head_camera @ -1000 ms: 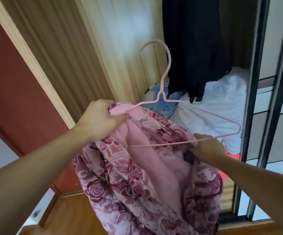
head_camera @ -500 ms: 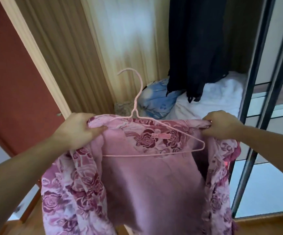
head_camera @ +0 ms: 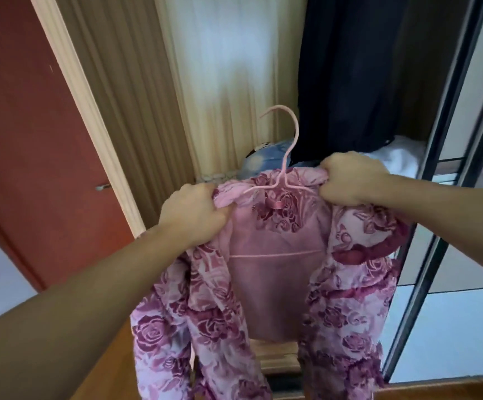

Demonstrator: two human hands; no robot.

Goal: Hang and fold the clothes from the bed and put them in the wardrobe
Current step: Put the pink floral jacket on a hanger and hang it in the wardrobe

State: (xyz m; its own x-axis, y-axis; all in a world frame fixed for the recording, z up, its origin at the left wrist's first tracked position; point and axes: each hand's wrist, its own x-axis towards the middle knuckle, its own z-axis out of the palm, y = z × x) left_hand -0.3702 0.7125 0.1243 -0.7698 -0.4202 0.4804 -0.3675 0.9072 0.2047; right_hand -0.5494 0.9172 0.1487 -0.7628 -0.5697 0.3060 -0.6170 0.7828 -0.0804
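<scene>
The pink floral garment (head_camera: 263, 284) hangs at the centre of your view, draped over a pink wire hanger (head_camera: 285, 174) whose hook rises toward 12 o'clock and whose lower bar shows through the open front. Your left hand (head_camera: 194, 210) grips the bunched fabric at the garment's 10 o'clock shoulder, fingers curled tight round the cloth. Your right hand (head_camera: 353, 181) grips the opposite shoulder at 2 o'clock in the same closed manner, next to the neck of the hanger. The garment's front panels fall open toward 6 o'clock on both sides.

Behind the garment the wardrobe (head_camera: 234, 82) stands open. At 1 o'clock a dark garment (head_camera: 358, 82) hangs inside it. White bedding (head_camera: 396, 155) lies at 2 o'clock behind your right hand, and a blue item (head_camera: 266, 160) sits just beyond the hook. A black sliding-door frame (head_camera: 442, 168) runs down the 3 o'clock side. A red door (head_camera: 32, 140) fills the 9 o'clock side.
</scene>
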